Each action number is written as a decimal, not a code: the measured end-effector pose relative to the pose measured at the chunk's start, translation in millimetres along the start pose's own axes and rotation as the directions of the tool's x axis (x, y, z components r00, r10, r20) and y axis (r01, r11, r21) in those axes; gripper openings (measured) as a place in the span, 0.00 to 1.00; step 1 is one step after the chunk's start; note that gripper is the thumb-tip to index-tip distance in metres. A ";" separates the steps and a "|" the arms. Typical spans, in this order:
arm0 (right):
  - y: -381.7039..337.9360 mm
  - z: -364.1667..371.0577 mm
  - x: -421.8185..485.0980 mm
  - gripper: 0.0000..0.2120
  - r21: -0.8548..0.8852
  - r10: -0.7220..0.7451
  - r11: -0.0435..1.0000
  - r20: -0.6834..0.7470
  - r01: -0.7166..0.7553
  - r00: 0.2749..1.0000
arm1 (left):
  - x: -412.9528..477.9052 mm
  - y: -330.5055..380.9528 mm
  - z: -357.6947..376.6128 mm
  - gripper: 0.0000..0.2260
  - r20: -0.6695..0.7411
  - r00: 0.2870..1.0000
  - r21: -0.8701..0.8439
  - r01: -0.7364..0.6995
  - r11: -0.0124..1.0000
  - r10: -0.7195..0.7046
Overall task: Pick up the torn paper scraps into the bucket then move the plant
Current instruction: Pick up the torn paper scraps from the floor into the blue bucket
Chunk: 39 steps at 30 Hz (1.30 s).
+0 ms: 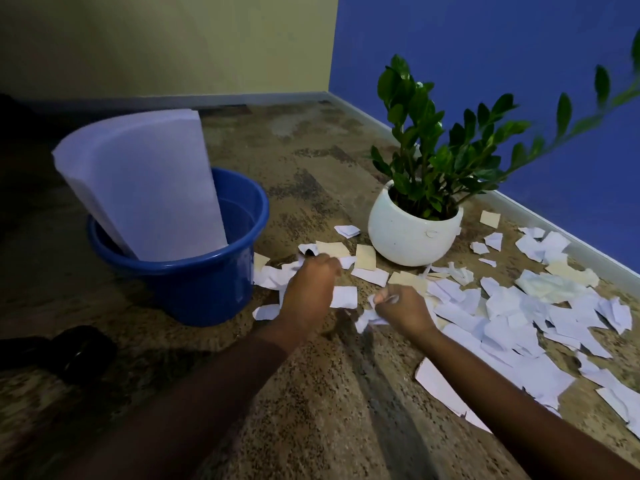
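Torn white and cream paper scraps [512, 306] lie scattered over the speckled floor, mostly to the right. A blue bucket [194, 271] stands at the left with a large curved white sheet [145, 188] leaning inside it. A green plant in a round white pot [412, 233] sits behind the scraps. My left hand [308, 289] is low over scraps beside the bucket, fingers curled around white paper. My right hand [401, 306] is closed on a crumpled white scrap [370, 315], just right of the left hand.
A blue wall with a pale skirting board [540, 216] runs along the right, a yellow wall at the back. A dark shoe-like object [79, 351] lies on the floor at the left, in front of the bucket.
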State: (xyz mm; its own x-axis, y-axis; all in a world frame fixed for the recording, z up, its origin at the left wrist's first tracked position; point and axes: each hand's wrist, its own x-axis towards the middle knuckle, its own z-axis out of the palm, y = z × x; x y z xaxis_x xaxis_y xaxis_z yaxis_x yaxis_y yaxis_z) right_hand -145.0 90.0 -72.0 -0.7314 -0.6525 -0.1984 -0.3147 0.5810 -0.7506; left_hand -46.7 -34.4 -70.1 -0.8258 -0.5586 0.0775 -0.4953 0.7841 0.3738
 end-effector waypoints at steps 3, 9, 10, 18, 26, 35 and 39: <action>-45.5 -0.6 -0.7 0.14 0.112 -0.082 0.990 -0.084 0.091 0.993 | -7.2 10.2 -49.2 0.12 -0.247 0.955 -0.027 -0.174 0.984 0.162; -139.6 6.5 6.3 0.13 0.253 -0.246 0.925 -0.170 0.283 0.954 | -19.5 -17.1 -127.4 0.10 -0.492 0.856 0.067 -0.144 0.987 0.158; -154.0 10.3 8.1 0.11 0.234 -0.279 0.918 -0.192 0.320 0.941 | -18.7 -27.2 -134.9 0.12 -0.511 0.857 0.005 -0.072 0.997 0.065; -224.0 69.5 15.8 0.16 -0.012 -0.401 0.915 0.070 0.403 0.913 | -25.5 -70.5 -132.1 0.31 -0.343 0.777 -0.260 0.461 0.849 -0.527; -206.5 66.1 24.3 0.18 0.029 -0.545 0.838 0.030 0.544 0.838 | -26.5 -44.4 -110.9 0.30 -0.577 0.793 -0.150 0.131 0.980 -0.195; -97.1 72.6 53.2 0.12 -0.046 -0.363 0.932 -0.086 0.360 0.928 | -4.3 -33.3 -25.2 0.30 -0.221 0.975 0.066 0.015 0.998 0.000; -61.2 83.1 71.1 0.18 -0.171 -0.248 0.953 0.036 0.250 0.968 | 5.4 -53.0 15.9 0.26 -0.051 0.970 0.078 0.243 0.967 -0.239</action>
State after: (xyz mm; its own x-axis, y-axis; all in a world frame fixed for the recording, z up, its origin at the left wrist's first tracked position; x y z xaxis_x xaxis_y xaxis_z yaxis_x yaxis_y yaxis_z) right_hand -127.4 -32.4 -92.5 -0.6082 -0.7933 -0.0288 -0.5866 0.4736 -0.6570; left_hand -29.1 -74.7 -104.1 -0.6682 -0.7433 0.0331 -0.7007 0.6436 0.3078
